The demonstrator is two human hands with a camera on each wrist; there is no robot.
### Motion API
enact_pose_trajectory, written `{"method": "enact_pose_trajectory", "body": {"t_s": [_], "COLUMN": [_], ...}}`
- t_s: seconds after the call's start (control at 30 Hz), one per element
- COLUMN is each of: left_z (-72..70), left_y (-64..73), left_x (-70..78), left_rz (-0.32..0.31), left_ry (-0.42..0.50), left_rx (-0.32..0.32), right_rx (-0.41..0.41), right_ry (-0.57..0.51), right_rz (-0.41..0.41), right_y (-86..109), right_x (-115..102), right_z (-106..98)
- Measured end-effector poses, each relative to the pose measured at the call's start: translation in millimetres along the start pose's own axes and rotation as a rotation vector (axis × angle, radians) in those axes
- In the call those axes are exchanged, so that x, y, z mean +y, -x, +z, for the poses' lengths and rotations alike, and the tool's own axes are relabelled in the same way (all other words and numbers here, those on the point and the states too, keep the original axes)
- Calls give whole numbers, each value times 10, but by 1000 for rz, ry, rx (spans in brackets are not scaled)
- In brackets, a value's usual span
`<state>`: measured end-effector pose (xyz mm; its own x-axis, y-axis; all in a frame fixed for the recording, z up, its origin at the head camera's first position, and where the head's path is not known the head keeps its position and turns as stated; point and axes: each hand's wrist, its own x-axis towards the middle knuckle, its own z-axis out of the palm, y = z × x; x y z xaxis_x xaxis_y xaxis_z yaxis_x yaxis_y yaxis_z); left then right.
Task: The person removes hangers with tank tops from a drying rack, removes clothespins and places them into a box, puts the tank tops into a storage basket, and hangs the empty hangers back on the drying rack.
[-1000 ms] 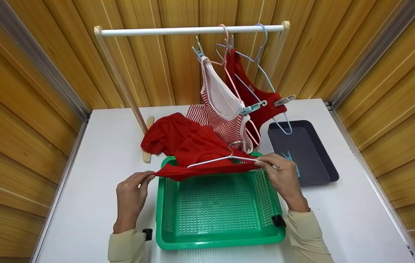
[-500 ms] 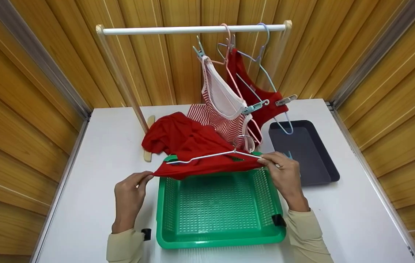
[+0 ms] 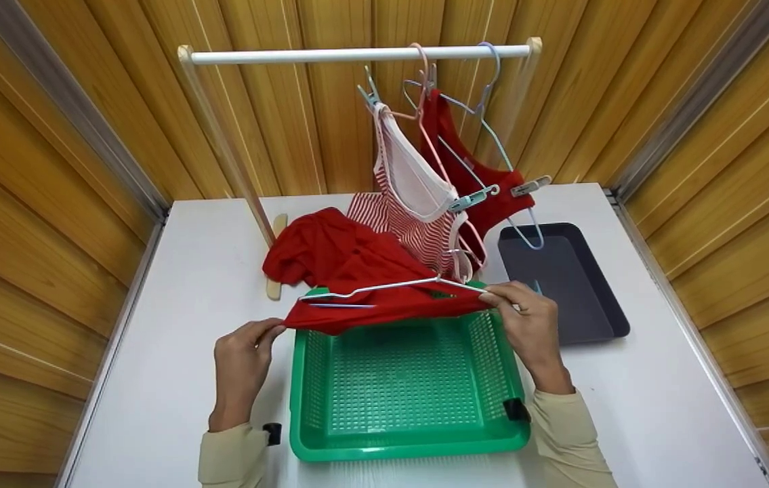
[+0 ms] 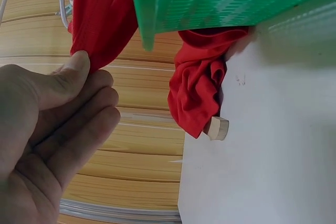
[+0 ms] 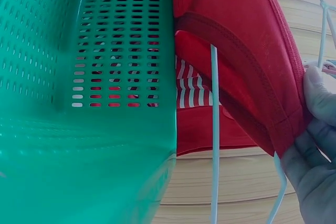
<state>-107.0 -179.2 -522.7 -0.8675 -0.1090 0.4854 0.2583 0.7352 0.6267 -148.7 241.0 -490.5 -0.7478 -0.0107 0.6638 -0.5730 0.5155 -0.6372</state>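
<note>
A red top (image 3: 357, 261) is stretched between both hands above the far edge of the green basket (image 3: 411, 449), its body lying in folds behind. My left hand (image 3: 242, 366) pinches the top's left end between thumb and forefinger; in the left wrist view the other fingers lie loosely curled. With my right hand (image 3: 526, 329) I pinch the opposite strap, where one end of a white hanger (image 3: 394, 285) runs to the fingers. In the right wrist view, the hanger (image 5: 215, 129) passes through the top's opening. The hanger's other arm lies over the cloth.
A rack with a white bar (image 3: 330, 56) stands behind. On it hang a striped top (image 3: 418, 237) and another red garment (image 3: 448, 156), both with clothespins. A dark tray (image 3: 591, 325) at right holds a light-blue clothespin (image 3: 537, 287), mostly hidden by my right hand.
The hanger's left arm has shifted left and up, and more of it shows above the red cloth. Its middle has moved slightly right and away. Both hands keep their pinch, nearly still.
</note>
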Motion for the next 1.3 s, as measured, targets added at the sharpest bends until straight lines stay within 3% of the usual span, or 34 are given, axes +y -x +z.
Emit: {"method": "enact_pose_trajectory", "body": {"t_s": [0.47, 0.97, 1.1, 1.3], "left_z": [33, 59, 41, 23], "left_y": [38, -46, -55, -77], "left_x": [28, 219, 235, 258], "left_rz": [11, 139, 166, 222], "left_ry": [-5, 72, 96, 129], "left_rx": [-60, -103, -60, 93], "right_rx": [-31, -93, -90, -103], "right_ry": [-70, -133, -143, -142], "right_rz": [-5, -7, -27, -42], "right_y": [-6, -8, -7, 1], "right_x": [-4, -59, -66, -70], "right_z": [-34, -27, -19, -3]}}
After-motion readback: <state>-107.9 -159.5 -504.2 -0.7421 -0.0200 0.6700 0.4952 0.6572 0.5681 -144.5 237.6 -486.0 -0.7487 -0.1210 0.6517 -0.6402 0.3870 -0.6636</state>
